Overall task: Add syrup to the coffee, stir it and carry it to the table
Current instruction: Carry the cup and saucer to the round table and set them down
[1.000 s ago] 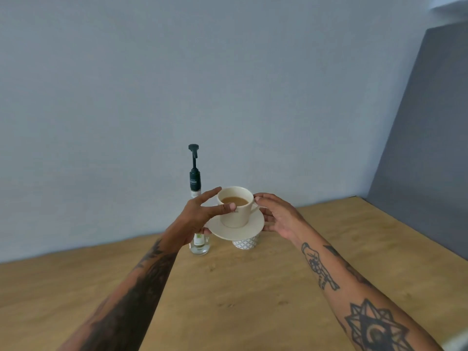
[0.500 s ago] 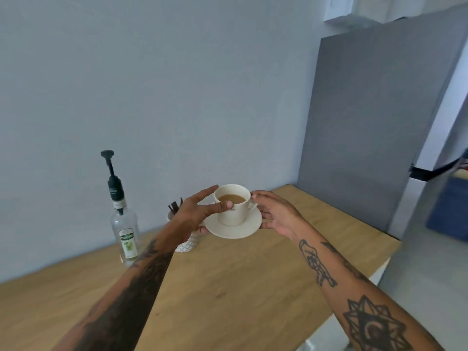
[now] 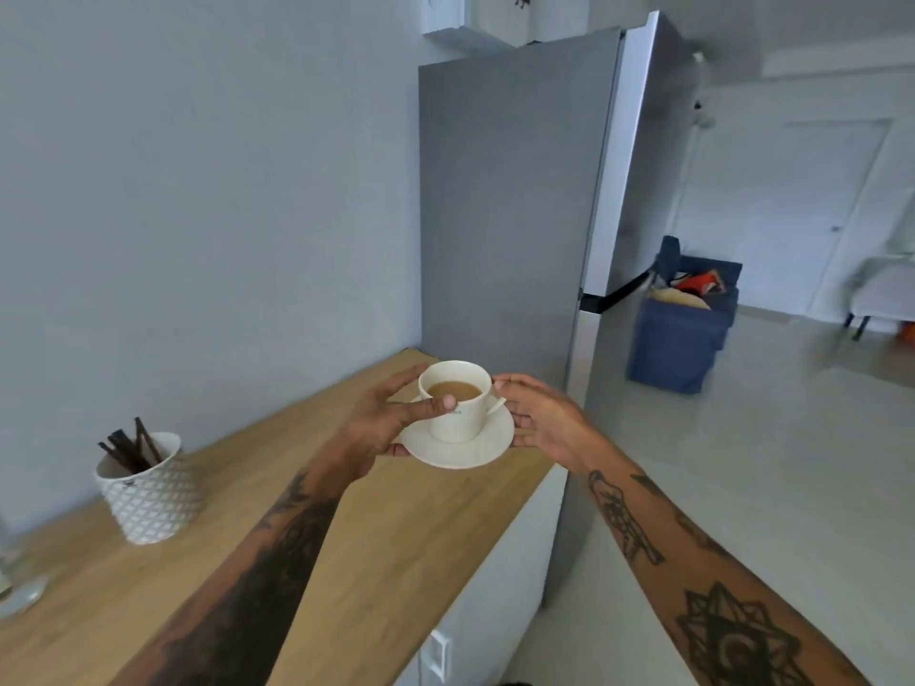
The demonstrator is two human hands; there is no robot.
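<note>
A cream cup of light brown coffee stands on a cream saucer, held in the air over the right end of the wooden counter. My left hand grips the saucer's left rim from below, its thumb resting against the cup's side. My right hand holds the saucer's right rim, by the cup's handle. Only the glass base of the syrup bottle shows at the far left edge.
A white patterned pot of dark stir sticks stands on the counter at the left. A tall grey fridge rises past the counter's end. Beyond it lie a pale floor, a blue box and a white seat.
The view has swung to the right with the cup and saucer still held in both hands. The syrup bottle slid to the left edge; the fridge and the room beyond came into view.
</note>
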